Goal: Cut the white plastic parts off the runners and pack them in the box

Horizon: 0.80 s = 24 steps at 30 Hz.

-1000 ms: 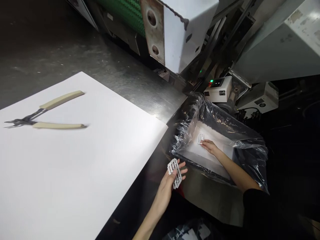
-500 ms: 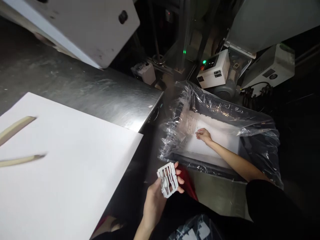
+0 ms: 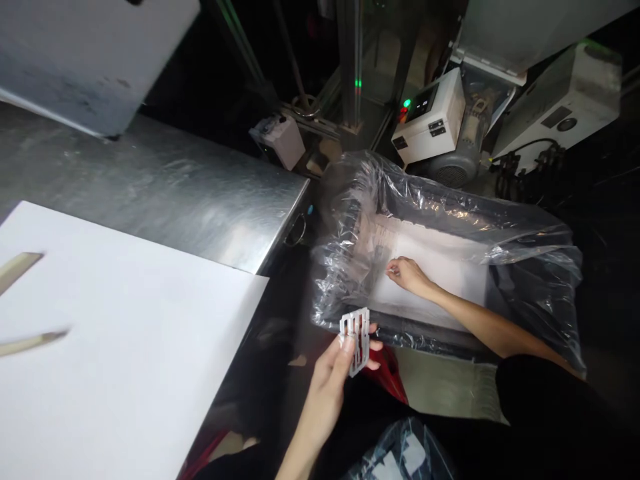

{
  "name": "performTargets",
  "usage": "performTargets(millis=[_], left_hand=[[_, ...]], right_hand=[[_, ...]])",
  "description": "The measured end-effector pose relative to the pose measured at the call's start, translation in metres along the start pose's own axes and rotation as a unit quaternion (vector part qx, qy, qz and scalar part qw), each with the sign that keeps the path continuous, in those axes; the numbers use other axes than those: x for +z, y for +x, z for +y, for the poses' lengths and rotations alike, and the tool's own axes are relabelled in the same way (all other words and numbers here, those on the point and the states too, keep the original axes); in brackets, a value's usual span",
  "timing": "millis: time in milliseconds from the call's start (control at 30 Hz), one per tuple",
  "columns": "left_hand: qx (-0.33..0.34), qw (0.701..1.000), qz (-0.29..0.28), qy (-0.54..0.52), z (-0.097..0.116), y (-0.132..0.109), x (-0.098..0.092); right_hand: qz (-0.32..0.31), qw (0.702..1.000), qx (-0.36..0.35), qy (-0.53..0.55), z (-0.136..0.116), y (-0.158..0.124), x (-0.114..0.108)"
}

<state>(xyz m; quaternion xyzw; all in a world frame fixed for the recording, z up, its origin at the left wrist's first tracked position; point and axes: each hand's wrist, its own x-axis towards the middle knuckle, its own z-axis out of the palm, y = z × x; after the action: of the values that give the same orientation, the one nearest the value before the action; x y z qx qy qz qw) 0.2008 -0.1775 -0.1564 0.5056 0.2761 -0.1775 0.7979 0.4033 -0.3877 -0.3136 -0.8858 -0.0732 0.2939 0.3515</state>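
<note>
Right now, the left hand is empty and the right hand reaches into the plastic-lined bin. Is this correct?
Not quite: the left hand is not empty. The head view shows it holding a white slotted piece. The rest is right: the right hand reaches into the plastic-lined bin.

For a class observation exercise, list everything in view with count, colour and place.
Slatted part: one, white, left hand
Lined bin: one, dark, right of workbench
Workbench: one, silver, left
Sheet: one, white, on workbench
Tool handles: two, cream, on sheet
Control box: one, white, behind bin
Motor: one, grey, beside control box
Machine housing: one, grey, top left
Equipment box: one, grey, upper right
Sleeve: one, black, right arm
Hands: two, bare, left near bin, right hand inside
</note>
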Motion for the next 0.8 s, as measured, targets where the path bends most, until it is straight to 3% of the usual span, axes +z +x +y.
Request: performTargets(millis=[100, 200, 333, 467, 667, 733, 800], left_hand=[[-0.009, 1.000, -0.009, 0.011, 0.000, 0.002, 0.000], [-0.024, 0.999, 0.005, -0.043, 0.001, 0.004, 0.000], [-0.037, 0.996, -0.004, -0.075, 0.003, 0.009, 0.001], [-0.041, 0.999, -0.023, -0.028, 0.002, 0.015, 0.004], [-0.016, 0.999, -0.004, -0.046, 0.000, 0.015, 0.007], [-0.023, 0.999, 0.001, -0.034, 0.002, 0.014, 0.006], [-0.027, 0.999, 0.004, 0.023, 0.004, 0.013, 0.004]], right_hand=[[0.000, 0.999, 0.003, -0.040, -0.001, 0.002, -0.002], [-0.007, 0.999, -0.005, -0.050, -0.014, -0.005, -0.010], [-0.065, 0.995, -0.075, 0.003, -0.058, -0.037, -0.025], [-0.170, 0.958, -0.203, 0.108, -0.107, -0.080, -0.038], [-0.071, 0.938, -0.333, 0.070, -0.139, -0.121, -0.050], [-0.085, 0.934, -0.328, 0.111, -0.136, -0.125, -0.060], [-0.105, 0.944, -0.264, 0.168, -0.124, -0.118, -0.074]])
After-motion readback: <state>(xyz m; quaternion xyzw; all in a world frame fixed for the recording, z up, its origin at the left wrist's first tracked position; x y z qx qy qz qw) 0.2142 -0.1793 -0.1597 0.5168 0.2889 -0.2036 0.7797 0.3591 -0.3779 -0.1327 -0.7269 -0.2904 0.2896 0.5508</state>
